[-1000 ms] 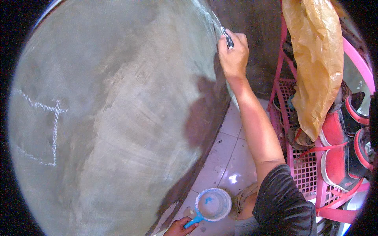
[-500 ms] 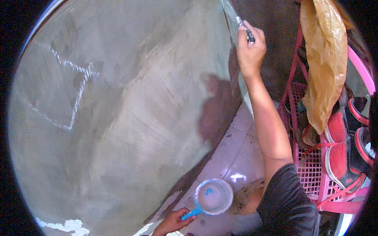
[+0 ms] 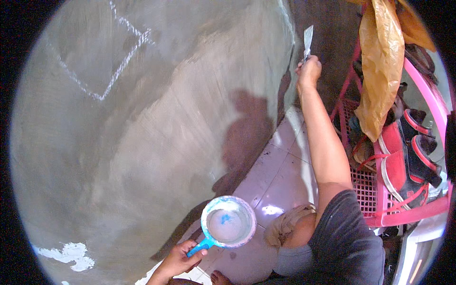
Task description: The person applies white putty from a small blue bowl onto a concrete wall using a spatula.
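Observation:
My left hand [image 3: 179, 260], low in the picture, is closed around the blue handle of a plastic dipper [image 3: 252, 223]. The dipper is held level, with pale paste [image 3: 228, 230] and a blue spot inside. At the upper right, my right hand [image 3: 309, 73] grips a putty knife [image 3: 308, 39], its handle mostly hidden by the fingers and its blade pointing up. That blade appears just to the right of the wall's pale edge; whether it touches anything I cannot tell. The grey plastered wall [image 3: 156, 137] fills the left side.
A pink rack [image 3: 418, 216] with red and black shoes [image 3: 396, 161] stands to the right of my arm. A yellowish plastic bag [image 3: 380, 71] hangs over it. Light floor tiles [image 3: 270, 178] lie beneath. The wall carries chalk lines [image 3: 122, 61] and a white patch [image 3: 73, 256].
My right hand has drawn back a little from the wall edge, turning the putty knife blade upright. The dipper in my left hand has moved up and left. The view has shifted too.

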A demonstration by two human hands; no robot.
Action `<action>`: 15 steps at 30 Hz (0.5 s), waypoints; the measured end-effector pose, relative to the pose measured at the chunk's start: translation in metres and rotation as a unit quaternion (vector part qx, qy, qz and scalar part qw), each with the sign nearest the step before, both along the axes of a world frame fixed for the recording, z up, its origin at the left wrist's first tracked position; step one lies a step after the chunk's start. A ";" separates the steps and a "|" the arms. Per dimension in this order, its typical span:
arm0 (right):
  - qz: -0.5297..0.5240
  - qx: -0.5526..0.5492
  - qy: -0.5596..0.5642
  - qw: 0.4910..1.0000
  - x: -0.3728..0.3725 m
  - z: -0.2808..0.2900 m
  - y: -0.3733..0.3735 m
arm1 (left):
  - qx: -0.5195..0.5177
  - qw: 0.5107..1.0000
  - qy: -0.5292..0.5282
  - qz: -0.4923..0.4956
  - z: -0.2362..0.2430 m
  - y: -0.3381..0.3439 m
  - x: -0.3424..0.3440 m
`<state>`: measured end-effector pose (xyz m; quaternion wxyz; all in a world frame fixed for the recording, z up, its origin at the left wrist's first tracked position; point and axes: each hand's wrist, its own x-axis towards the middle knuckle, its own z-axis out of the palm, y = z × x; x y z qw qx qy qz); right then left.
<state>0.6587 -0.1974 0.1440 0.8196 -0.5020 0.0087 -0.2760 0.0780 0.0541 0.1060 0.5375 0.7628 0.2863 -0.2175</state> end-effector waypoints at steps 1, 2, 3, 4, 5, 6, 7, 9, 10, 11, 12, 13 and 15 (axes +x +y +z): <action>-0.019 -0.047 0.026 0.998 0.006 -0.015 0.001 | -0.032 0.999 -0.023 0.004 -0.003 -0.001 -0.003; -0.087 -0.095 0.091 0.987 0.014 -0.030 0.008 | -0.048 0.998 -0.035 0.013 -0.004 -0.003 -0.004; -0.062 -0.085 0.105 0.989 0.012 -0.053 0.011 | -0.057 0.998 -0.029 0.023 -0.005 -0.005 -0.007; -0.093 -0.149 0.179 0.968 0.013 -0.070 0.012 | -0.046 0.997 -0.056 -0.002 -0.004 -0.004 -0.008; -0.093 -0.168 0.218 0.957 0.010 -0.089 0.015 | -0.030 0.997 -0.064 -0.023 -0.001 -0.003 -0.010; -0.060 -0.194 0.244 0.948 0.006 -0.105 0.014 | -0.013 0.996 -0.073 -0.044 0.002 -0.001 -0.013; -0.036 -0.213 0.280 0.936 0.001 -0.117 0.012 | -0.017 0.997 -0.060 -0.045 0.005 0.004 -0.014; -0.042 -0.207 0.286 0.935 -0.001 -0.127 0.008 | -0.020 0.998 -0.033 -0.040 0.010 0.007 -0.018; -0.048 -0.203 0.288 0.935 -0.001 -0.130 0.003 | 0.030 0.994 -0.080 -0.075 0.007 0.008 -0.019; -0.085 -0.212 0.279 0.933 0.003 -0.130 -0.002 | 0.026 0.991 -0.093 -0.088 0.007 0.012 -0.018; -0.121 -0.223 0.271 0.928 0.005 -0.133 -0.008 | 0.023 0.989 -0.103 -0.102 0.008 0.015 -0.020; -0.160 -0.233 0.265 0.922 0.007 -0.139 -0.016 | 0.018 0.986 -0.111 -0.120 0.007 0.019 -0.020; -0.057 -0.224 0.269 0.935 0.014 -0.161 -0.025 | -0.027 0.991 -0.070 -0.107 0.003 0.027 -0.017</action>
